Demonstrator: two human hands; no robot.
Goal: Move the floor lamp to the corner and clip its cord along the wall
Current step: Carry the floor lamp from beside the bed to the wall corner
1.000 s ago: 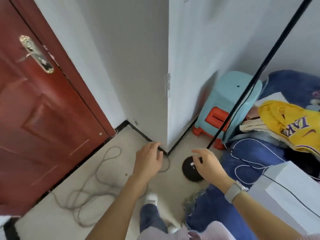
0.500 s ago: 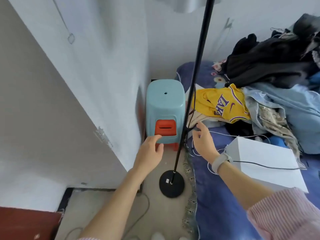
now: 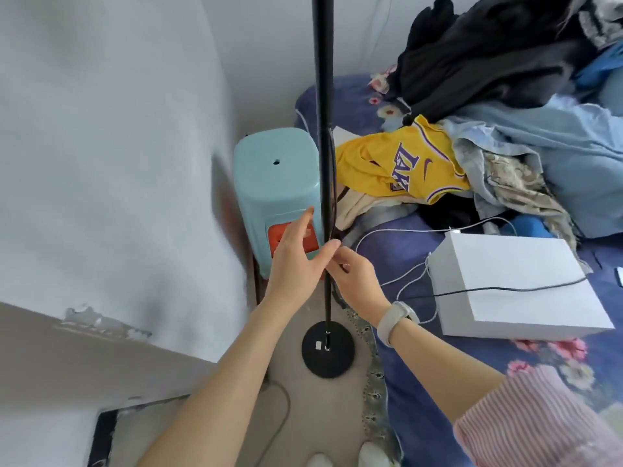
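The floor lamp's black pole [image 3: 322,96] stands upright between the wall and the bed, on its round black base [image 3: 327,360] on the floor. A thin black cord [image 3: 333,183] runs down the pole's right side. My left hand [image 3: 295,261] is at the pole from the left, fingers spread, with the thumb crossing in front of it. From the right, my right hand [image 3: 355,281] has its fingers curled against the pole and cord at the same height. The lamp head is out of view.
A light blue stool [image 3: 273,176] over an orange one stands in the corner behind the pole. The bed [image 3: 421,382] on the right holds a white box [image 3: 505,281], white cables and piled clothes [image 3: 397,163]. A grey cord [image 3: 283,416] lies on the floor.
My view swung from the door and wall edge to the lamp. Both hands rose from near the base and closed in on the pole at mid height.
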